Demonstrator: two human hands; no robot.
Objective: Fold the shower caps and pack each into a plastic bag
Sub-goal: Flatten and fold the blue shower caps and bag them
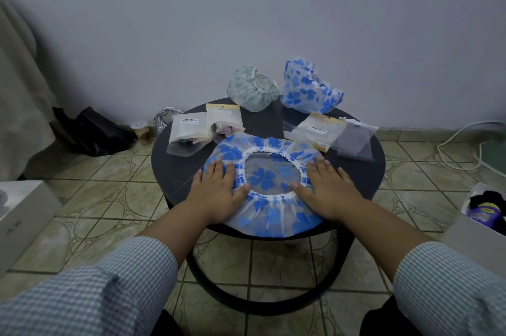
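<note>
Pressing: flat blue-flower shower cap [269,207] spread at near edge of round black table [175,171], opening up, near rim of cap overhanging table edge slightly
Cap material: thin translucent plastic, blue flower print, white ruffled elastic ring around a round opening at centre
Left hand [219,190]: palm down, fingers straight and together, lying on left side of cap, thumb tip touching elastic ring; gripping nothing
Right hand [327,189]: palm down, fingers straight, slightly spread, lying on right side of cap, thumb at elastic ring; gripping nothing
Sleeves: blue-white small check fabric, pushed up forearms
Far edge, centre: green-print shower cap [253,88], crumpled, puffy, translucent
Far edge, right: second blue-flower shower cap [309,88], crumpled into tall lump, just beside green one
Left side of table: two packed plastic bags [205,127], clear, glossy, rectangular, white barcode labels, side by side and overlapping
Right side of table: flat plastic bag with cardboard header [319,130], barcode label; clear empty bag [356,140] beside it at right edge, overhanging
Table: matte dark top, round, ring-shaped base
Floor: glazed beige tiles, circle pattern
Floor left: white box [19,215], smooth card
</note>
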